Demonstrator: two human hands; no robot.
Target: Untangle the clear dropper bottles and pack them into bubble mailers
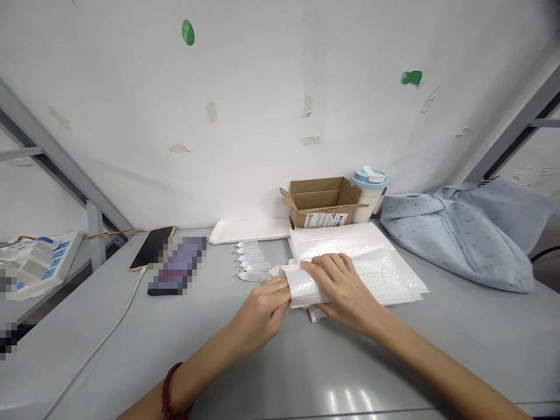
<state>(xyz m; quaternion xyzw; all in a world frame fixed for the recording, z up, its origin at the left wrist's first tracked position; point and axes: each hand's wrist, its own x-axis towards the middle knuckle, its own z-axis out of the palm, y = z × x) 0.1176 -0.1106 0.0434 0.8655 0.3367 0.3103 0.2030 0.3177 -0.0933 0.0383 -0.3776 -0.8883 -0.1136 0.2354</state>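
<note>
Over the grey table I hold a small white bubble-wrap pouch [301, 286] between both hands. My left hand [262, 312] is closed at its left end, its fingertips partly hidden by the pouch. My right hand [341, 289] grips the pouch from the right, fingers across the top and thumb below. Beneath and behind lies a stack of white bubble mailers [389, 271]. Several small white tags with string loops [251, 256] are laid in a column left of the pouch. Another bit of clear plastic [315, 315] shows under my right hand.
Against the wall stand an open cardboard box [324, 201], a lidded cup [370, 192] and a flat white stack [249, 229]. A light blue cloth [455, 239] lies at right. On the left are a phone [153, 248], its white cable [109, 332] and a blurred-out item [177, 265].
</note>
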